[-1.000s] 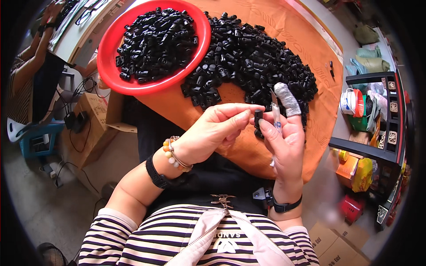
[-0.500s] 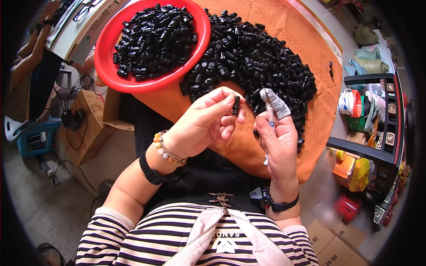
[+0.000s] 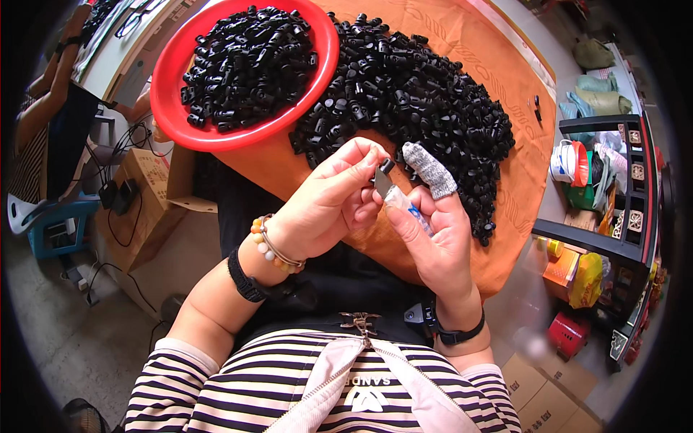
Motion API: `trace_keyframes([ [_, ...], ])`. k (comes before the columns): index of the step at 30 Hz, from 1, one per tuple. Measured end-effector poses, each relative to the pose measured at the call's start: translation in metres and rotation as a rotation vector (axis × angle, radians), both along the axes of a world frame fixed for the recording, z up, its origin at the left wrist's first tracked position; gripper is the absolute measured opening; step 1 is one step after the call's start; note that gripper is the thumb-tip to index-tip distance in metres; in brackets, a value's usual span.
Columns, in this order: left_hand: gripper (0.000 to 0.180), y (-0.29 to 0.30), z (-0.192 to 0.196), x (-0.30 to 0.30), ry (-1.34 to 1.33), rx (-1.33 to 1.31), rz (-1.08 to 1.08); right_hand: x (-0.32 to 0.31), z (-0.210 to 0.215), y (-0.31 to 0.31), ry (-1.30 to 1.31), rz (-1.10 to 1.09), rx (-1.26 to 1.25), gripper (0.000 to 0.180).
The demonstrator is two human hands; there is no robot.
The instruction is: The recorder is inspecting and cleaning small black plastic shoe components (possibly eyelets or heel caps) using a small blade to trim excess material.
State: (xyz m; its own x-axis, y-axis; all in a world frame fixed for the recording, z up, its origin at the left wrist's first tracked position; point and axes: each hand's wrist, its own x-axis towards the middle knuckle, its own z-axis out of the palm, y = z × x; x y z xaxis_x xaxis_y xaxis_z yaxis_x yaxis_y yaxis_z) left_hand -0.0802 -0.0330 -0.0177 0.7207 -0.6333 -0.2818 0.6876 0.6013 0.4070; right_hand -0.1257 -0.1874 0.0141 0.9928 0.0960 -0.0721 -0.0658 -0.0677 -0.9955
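Black part (image 3: 388, 166), small, stubby and roughly cylindrical, partly hidden by the grip. Pinched between thumb and fingers of the left hand (image 3: 343, 184), just above the centre of the frame. Overlapped at the lower side by a flat grey blade (image 3: 382, 183) with a pale wrapped handle (image 3: 413, 211), clasped in the right hand (image 3: 442, 242). Half a second ago, apart from that blade; now close against it, exact contact unclear.

Holds one black piece (image 3: 388, 165) in left grip (image 3: 343, 189), one knife (image 3: 382, 183) in right grip (image 3: 434, 239); has one basin (image 3: 231, 142), one black heap (image 3: 426, 101) beyond.
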Motion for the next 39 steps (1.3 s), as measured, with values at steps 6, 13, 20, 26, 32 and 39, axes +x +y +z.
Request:
trace_keyframes([
  [6,0.015,-0.001,-0.001,-0.001,-0.015,-0.002,0.004,-0.001,-0.002,0.006,0.000,-0.016,0.143,0.049],
  [13,0.015,0.001,-0.006,-0.001,-0.018,-0.010,0.005,0.000,0.002,0.002,0.026,0.061,0.135,0.046],
  [20,0.013,-0.001,-0.001,-0.002,-0.011,-0.019,0.003,-0.001,0.000,0.001,0.010,0.060,0.091,0.043],
  [26,0.013,0.001,-0.001,-0.003,0.001,-0.004,-0.007,-0.001,-0.005,-0.001,-0.026,0.028,0.027,0.039],
  [32,0.014,0.002,0.000,-0.001,-0.011,0.008,-0.053,0.001,-0.005,-0.005,-0.105,0.031,-0.046,0.035],
  [39,0.014,0.002,-0.001,-0.003,-0.007,0.007,-0.063,0.002,-0.007,-0.010,-0.096,0.027,-0.076,0.035],
])
